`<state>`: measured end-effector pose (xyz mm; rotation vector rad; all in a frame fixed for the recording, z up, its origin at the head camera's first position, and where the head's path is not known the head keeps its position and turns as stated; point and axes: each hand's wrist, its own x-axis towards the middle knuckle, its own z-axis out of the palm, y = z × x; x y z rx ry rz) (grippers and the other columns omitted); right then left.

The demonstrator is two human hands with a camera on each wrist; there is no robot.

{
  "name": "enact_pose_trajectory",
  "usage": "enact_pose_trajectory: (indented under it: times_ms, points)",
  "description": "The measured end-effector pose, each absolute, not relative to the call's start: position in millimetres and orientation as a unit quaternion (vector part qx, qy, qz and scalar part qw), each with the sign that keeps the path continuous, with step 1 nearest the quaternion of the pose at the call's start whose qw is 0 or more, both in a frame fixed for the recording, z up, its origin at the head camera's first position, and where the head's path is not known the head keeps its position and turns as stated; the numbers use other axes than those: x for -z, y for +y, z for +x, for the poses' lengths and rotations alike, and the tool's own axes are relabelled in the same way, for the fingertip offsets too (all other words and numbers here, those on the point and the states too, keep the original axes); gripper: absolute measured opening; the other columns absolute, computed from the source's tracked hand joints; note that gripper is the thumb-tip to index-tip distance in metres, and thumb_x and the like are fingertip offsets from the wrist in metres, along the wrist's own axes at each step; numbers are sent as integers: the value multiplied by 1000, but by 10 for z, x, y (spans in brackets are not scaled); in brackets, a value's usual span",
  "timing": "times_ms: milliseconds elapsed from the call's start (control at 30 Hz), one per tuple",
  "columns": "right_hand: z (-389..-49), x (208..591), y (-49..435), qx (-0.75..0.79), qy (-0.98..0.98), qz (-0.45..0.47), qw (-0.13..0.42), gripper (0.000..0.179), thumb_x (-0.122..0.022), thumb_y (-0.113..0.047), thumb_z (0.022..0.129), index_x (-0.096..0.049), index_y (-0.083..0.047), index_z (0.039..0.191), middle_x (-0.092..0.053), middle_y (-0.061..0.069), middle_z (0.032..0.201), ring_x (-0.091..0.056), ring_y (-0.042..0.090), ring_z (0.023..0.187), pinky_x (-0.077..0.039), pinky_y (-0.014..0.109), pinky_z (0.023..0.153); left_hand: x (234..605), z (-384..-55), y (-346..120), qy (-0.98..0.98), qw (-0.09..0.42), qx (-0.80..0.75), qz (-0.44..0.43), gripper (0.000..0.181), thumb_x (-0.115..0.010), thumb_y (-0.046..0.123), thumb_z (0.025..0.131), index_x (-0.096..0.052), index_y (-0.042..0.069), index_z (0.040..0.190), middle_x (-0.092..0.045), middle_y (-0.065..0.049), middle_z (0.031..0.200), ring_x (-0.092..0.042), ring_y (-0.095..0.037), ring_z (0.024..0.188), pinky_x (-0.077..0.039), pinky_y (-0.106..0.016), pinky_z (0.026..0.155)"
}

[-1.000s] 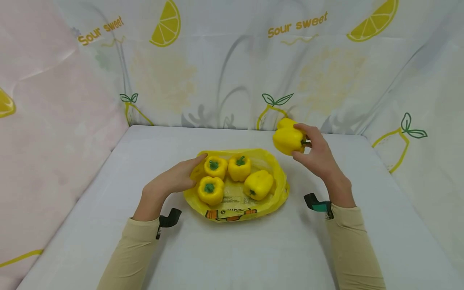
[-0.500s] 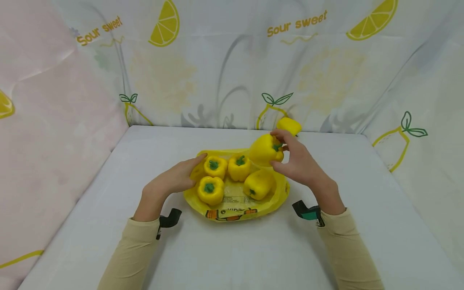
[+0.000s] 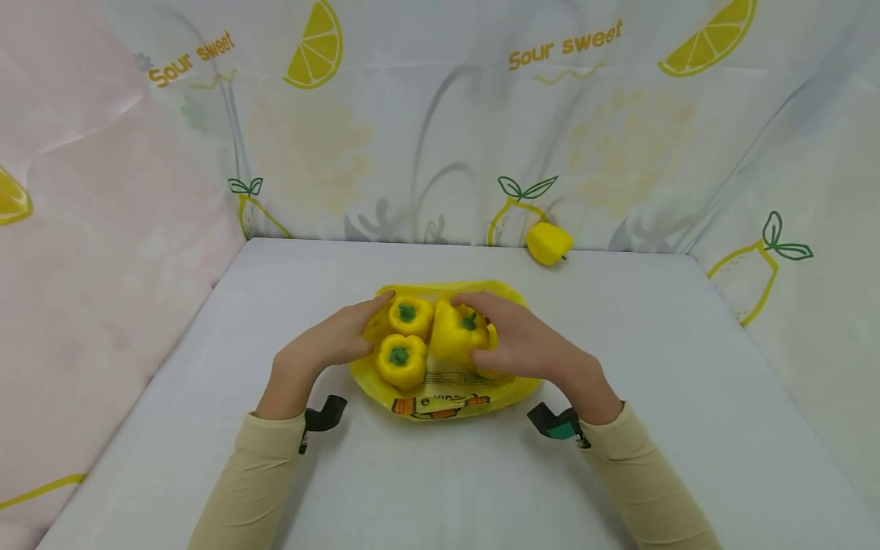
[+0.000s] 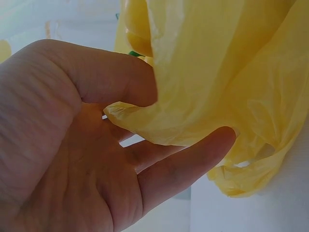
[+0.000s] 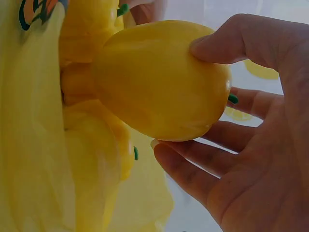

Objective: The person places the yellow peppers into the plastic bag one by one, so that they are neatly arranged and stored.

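A yellow plastic bag (image 3: pixel 509 395) lies opened on the table, with several yellow bell peppers inside. Its left rim is held by my left hand (image 3: pixel 337 332); in the left wrist view the thumb is on the inner side of the bag film (image 4: pixel 207 63) and the fingers are outside. Over the bag's right half, my right hand (image 3: pixel 525 341) grips a yellow bell pepper (image 5: pixel 159 79) between thumb and fingers, its green stem toward the palm. This pepper and the hand hide others below. Two peppers, one at the back (image 3: pixel 411 315) and one in front (image 3: pixel 401 361), stand stem up beside the left hand.
One more yellow bell pepper (image 3: pixel 549 244) lies at the table's back edge, against the lemon-print cloth (image 3: pixel 412 137). A white cover (image 3: pixel 440 489) spreads over the table. Cloth also hangs along the left and right sides.
My right hand has carried a bell pepper from the back right, left and toward me, over the bag. The pepper at the back edge stays put. My left hand keeps its hold on the rim.
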<state>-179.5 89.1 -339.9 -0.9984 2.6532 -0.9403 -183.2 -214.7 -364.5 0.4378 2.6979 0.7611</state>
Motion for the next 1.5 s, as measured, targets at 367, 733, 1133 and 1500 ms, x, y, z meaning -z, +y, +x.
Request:
enact_pose_trajectory:
  times_ms: [367,733,1133,1500]
  points:
    - [-1753,3502,735,215,900,-362,114,61,-69,-25,86,-49,-19,143,-55,-3,144,-52,18,124,-43,41,113,3648,-1833,-2150,941,148,-259,163,81,-48,-6,83,-24,9,158,-28,-12,164,-25,-34,152,-22,-54,124]
    - [-1725,3532,694,181,915,-331,144,59,-73,-33,89,-49,-20,142,-55,-2,142,-52,19,128,-43,41,113,3647,-1850,-2139,941,157,-252,162,80,-47,-6,84,-23,9,159,-27,-11,164,-24,-34,152,-22,-54,124]
    - [-1774,3434,848,202,913,-321,152,54,-73,-24,89,-54,-18,139,-53,-1,145,-45,21,139,-37,45,119,3648,-1841,-2136,940,161,-258,153,81,-47,-5,84,-22,10,159,-26,-11,165,-23,-34,152,-21,-55,124]
    - [-1826,3411,1018,189,920,-285,191,52,-64,0,86,-59,-18,134,-53,2,144,-48,25,133,-39,51,115,3652,-1838,-2142,940,164,-259,153,80,-46,-4,84,-21,10,159,-26,-10,165,-22,-34,153,-21,-54,124]
